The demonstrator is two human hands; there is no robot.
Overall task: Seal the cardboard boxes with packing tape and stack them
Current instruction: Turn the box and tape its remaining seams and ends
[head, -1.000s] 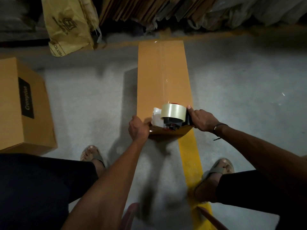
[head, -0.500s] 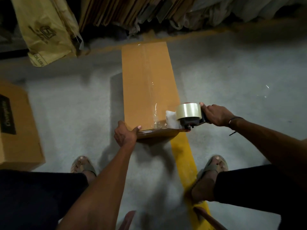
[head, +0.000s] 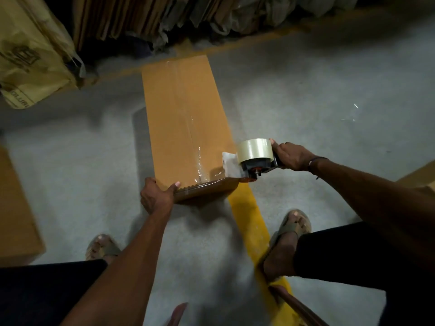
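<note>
Lying on the grey concrete floor (head: 306,95) across a yellow painted line (head: 249,222), the long cardboard box (head: 183,118) is gripped at its near corner by the left hand (head: 156,198); the right hand (head: 290,156) clasps the tape dispenser (head: 253,158) at the box's near right corner, flattened cartons (head: 131,17) leaning behind.

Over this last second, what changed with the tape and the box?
The right hand carried the tape gun from the middle of the box's near end off to its right corner. The left hand shifted along the near left corner, thumb now on top. The right hand's grip on the gun stayed, the box lies where it was, and tape runs down its seam.
</note>
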